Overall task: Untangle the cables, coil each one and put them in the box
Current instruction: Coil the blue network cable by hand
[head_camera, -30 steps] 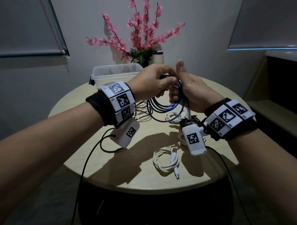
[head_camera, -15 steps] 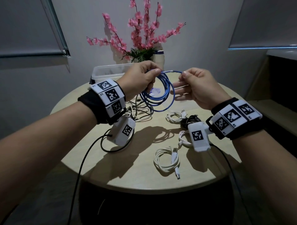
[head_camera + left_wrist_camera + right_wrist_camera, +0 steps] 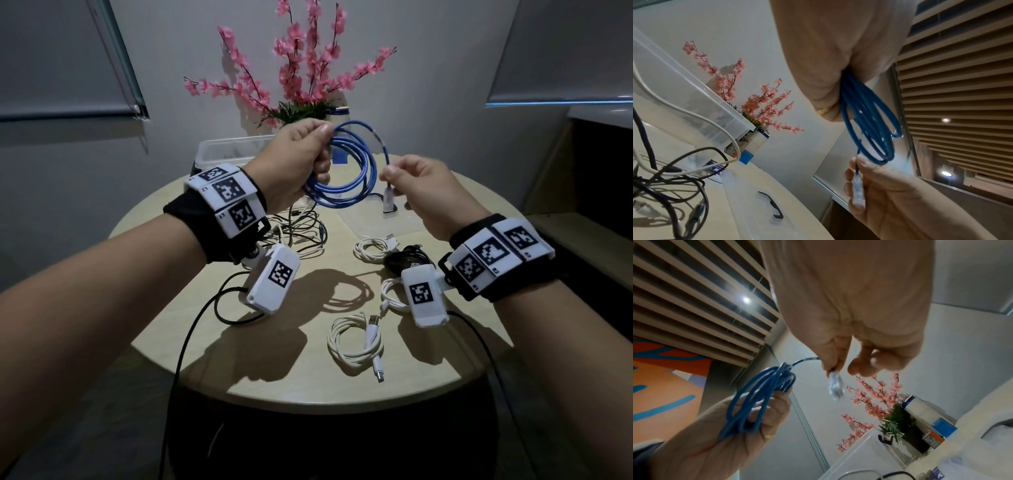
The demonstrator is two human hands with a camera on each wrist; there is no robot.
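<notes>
Both hands are raised mid-frame in the head view, above the round table [image 3: 239,356]. Left hand [image 3: 294,161] has its fingers wrapped around a bunch of blue cable [image 3: 346,185] loops, coil dangling below the fist. Right hand [image 3: 421,185], just right of the coil, pinches the cable's loose end between thumb and forefinger, clear plug [image 3: 835,388] hanging below the fingertips. The clear box [image 3: 233,150] sits upper centre behind the left wrist, with the pink flowers [image 3: 301,61] behind it. A tangled pile of cables [image 3: 301,233] lies under the left hand, coiled white cable [image 3: 356,342] lower centre near the table's front edge, and two more small bundles in front of the right wrist.
</notes>
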